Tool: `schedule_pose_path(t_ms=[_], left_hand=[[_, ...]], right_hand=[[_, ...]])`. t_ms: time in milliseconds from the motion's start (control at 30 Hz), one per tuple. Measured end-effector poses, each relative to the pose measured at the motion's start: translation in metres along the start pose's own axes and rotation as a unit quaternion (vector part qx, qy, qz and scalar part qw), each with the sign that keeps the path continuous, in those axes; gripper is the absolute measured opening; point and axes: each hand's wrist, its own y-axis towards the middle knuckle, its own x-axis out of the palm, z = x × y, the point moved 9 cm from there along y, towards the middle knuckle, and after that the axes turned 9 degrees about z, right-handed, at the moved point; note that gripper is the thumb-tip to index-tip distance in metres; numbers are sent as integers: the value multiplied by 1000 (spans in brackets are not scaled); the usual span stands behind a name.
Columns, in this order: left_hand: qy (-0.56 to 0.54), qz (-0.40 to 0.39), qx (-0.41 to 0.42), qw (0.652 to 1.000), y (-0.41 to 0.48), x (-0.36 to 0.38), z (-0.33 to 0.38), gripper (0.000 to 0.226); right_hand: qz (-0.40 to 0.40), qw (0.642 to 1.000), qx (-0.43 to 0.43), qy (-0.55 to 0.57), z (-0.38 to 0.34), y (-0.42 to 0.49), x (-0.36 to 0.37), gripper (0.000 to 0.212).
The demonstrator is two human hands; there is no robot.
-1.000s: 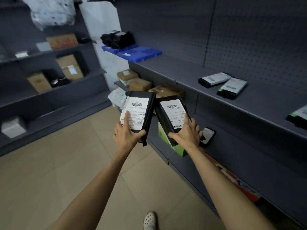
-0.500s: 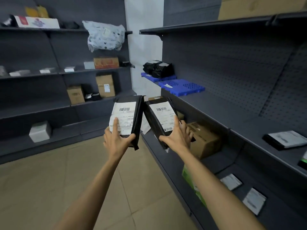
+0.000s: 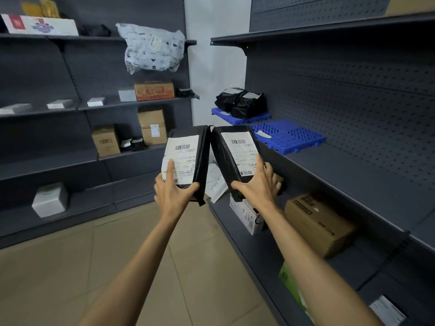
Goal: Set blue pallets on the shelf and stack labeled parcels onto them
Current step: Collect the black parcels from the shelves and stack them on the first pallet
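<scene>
Each hand grips 1 black labeled parcel, labels up for reading: left hand (image 3: 173, 192) holds the left parcel (image 3: 188, 158), right hand (image 3: 259, 187) the right parcel (image 3: 235, 156), both short of the bare blue pallet (image 3: 292, 137) on the shelf (image 3: 341, 175).

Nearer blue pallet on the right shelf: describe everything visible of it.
The nearer blue pallet looks like moulded plastic, a rectangular grid of slots with tabs along its front edge. It lies flat on the grey shelf, back edge by the pegboard, seemingly abutting the farther pallet. Only a small white slip rests on it, near its left corner.
</scene>
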Motion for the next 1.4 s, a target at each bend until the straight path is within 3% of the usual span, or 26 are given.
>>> schedule_pose_path(t_ms=[533,800,967,1400], left_hand=[[-38,34,18,999,269,203,64,103],[-75,27,28,996,371,290,85,102],[-94,0,59,994,445,347,99,111],[-56,-133,162,976,651,500,172,102]], right_hand=[[21,998,-29,60,-24,322,125,117],[31,996,-27,73,-33,432,173,113],[60,995,-15,73,-39,501,196,110],[145,983,104,36,-61,660,250,97]])
